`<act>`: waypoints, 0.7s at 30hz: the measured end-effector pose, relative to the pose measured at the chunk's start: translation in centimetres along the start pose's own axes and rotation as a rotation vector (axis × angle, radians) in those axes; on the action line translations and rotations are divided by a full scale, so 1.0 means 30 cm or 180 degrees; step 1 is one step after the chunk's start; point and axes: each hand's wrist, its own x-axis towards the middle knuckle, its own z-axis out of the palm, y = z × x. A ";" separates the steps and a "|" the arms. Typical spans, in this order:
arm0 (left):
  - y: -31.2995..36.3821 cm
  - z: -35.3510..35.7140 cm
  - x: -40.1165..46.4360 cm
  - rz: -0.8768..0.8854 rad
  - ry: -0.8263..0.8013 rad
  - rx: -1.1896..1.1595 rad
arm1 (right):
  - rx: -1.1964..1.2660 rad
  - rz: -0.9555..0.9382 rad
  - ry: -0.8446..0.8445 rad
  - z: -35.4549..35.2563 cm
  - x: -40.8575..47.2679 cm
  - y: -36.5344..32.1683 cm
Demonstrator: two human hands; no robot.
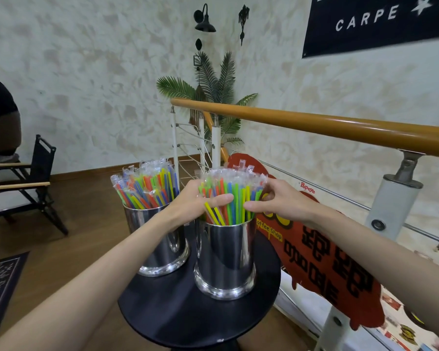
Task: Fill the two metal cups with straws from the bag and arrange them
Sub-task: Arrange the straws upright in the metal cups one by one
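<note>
Two shiny metal cups stand on a small round black table (173,315). The left cup (160,247) is packed with wrapped coloured straws (147,188) that fan out above its rim. The right cup (226,259) holds another bunch of wrapped straws (233,196). My left hand (200,203) wraps the left side of that bunch, thumb across the front. My right hand (271,201) presses the bunch from the right with curled fingers. No bag is in view.
An orange handrail (314,122) on white posts runs behind and to the right of the table. A red coffee-shop sign (327,262) hangs on the railing. A dark folding chair (33,183) stands at the left, a potted palm (216,89) in the corner.
</note>
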 end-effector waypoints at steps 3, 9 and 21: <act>0.015 -0.014 -0.009 0.0128 0.0054 0.0159 | -0.0045 0.0027 0.0009 -0.020 -0.007 0.012; 0.039 -0.057 -0.038 0.0118 0.0355 0.0832 | -0.0192 0.0071 0.0039 -0.042 -0.028 0.003; 0.128 -0.096 -0.060 -0.0053 0.0219 0.1638 | -0.0260 -0.0225 0.0190 -0.053 -0.045 -0.050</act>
